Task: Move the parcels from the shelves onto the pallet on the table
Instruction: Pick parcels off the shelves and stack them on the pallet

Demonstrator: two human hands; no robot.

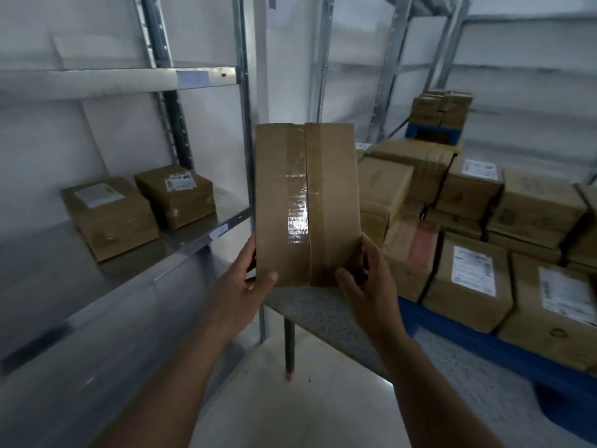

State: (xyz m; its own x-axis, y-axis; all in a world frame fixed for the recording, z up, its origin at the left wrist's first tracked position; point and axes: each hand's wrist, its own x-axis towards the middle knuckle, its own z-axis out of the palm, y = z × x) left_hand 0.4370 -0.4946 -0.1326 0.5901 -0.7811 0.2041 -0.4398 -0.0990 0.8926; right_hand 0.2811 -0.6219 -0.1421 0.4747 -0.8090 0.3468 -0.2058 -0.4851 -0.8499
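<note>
Left hand (240, 286) and right hand (368, 286) both grip the taped brown cardboard parcel (307, 205) upright, thumbs curled over its lower front corners.

I'm looking into a parcel storeroom or small warehouse: bare white walls, a pale hard floor, and grey metal shelving (200, 79) with slotted uprights along the left and back. Two taped brown cardboard parcels (142, 208) with printed shipping labels sit on a steel shelf at my left, and many more labelled cartons (471, 279) are stacked on a blue plastic pallet (484, 344) resting on a speckled table (323, 312) at my right. A further stack of boxes (441, 106) sits on another blue pallet at the back.
</note>
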